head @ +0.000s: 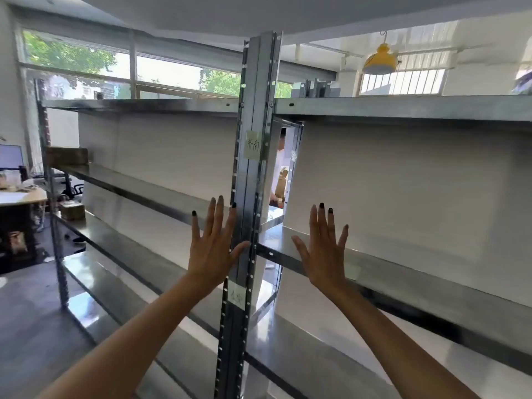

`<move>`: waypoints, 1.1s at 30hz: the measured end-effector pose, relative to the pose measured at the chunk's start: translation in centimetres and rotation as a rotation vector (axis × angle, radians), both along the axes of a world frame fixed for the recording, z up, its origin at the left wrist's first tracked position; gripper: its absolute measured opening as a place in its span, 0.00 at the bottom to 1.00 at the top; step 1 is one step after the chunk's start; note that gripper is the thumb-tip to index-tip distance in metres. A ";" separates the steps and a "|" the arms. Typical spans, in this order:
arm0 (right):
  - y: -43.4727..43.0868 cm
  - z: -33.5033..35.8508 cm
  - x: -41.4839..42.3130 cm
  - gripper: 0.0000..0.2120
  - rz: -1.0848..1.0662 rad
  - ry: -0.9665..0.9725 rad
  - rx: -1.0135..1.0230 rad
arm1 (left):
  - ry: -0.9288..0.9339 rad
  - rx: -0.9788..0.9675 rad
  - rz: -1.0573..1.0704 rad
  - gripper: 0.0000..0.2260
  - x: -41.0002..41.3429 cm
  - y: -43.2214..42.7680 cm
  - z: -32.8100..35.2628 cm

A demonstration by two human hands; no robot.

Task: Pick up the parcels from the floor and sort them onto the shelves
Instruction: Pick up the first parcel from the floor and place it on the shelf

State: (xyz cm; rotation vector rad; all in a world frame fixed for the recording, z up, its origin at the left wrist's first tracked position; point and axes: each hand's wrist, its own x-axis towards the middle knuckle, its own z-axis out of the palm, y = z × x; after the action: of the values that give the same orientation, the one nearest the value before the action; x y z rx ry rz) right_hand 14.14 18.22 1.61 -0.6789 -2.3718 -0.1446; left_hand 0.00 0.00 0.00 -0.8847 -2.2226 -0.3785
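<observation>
Two bare forearms rise from 7 and 5 o'clock. The left hand (213,249) and the right hand (322,254) are held up flat with their backs to the camera. Their fingers are straight and fanned apart, the nails are painted dark, and they hold nothing. The left thumb overlaps the edge of the upright post (256,133); whether it touches cannot be told. The right hand sits in front of the lip of the right-bay shelf (403,272).

The post is grey galvanised steel folded into an angle, with rows of small punched slots down its flanges. Two pale paper slips are stuck to it. The upper label (253,145), just above centre, is handwritten, and the lower label (236,293) is towards 6 o'clock. The shelves are flat sheet metal with a dull, mottled shine and thin dark front edges, backed by a smooth white panel (403,191).

The parcels lie at 9 o'clock, at the far left end of the left bay. The upper parcel (66,155), a long brown cardboard box, is on the left-bay shelf (138,185). The lower parcel (72,211), smaller and also brown card, is one tier down. Both are too blurred for detail.

Beyond them stand a desk (20,195) and a monitor (11,156). Through the narrow gap right of the post is a person (280,168) in a white top beside brown boxes. Windows (167,72) with green foliage run along 11 o'clock, and a yellow domed lamp (379,62) hangs at 1 o'clock.
</observation>
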 end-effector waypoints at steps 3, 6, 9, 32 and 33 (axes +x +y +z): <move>0.6 0.1 -0.8 0.42 -0.001 0.039 0.030 | 0.022 0.010 0.032 0.36 -0.7 0.2 0.0; 1.0 0.0 -1.9 0.43 0.002 0.027 0.045 | 0.020 0.018 0.041 0.36 -2.1 0.4 -0.5; 1.0 0.3 -3.0 0.43 0.012 0.025 0.034 | 0.008 0.012 0.039 0.36 -3.5 0.4 0.1; 1.6 -0.6 -4.2 0.35 -0.110 0.032 0.046 | 0.068 -0.073 -0.148 0.38 -7.9 2.4 0.2; 1.7 -0.6 -3.8 0.34 -0.115 0.030 0.048 | 0.069 -0.075 -0.172 0.38 -7.8 2.7 0.2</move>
State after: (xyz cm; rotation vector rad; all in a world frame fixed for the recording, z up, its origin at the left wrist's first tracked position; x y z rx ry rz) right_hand 10.36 19.96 1.00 -0.7890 -2.2932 -0.2386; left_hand -7.76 2.74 0.25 -1.1170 -2.1161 -0.3405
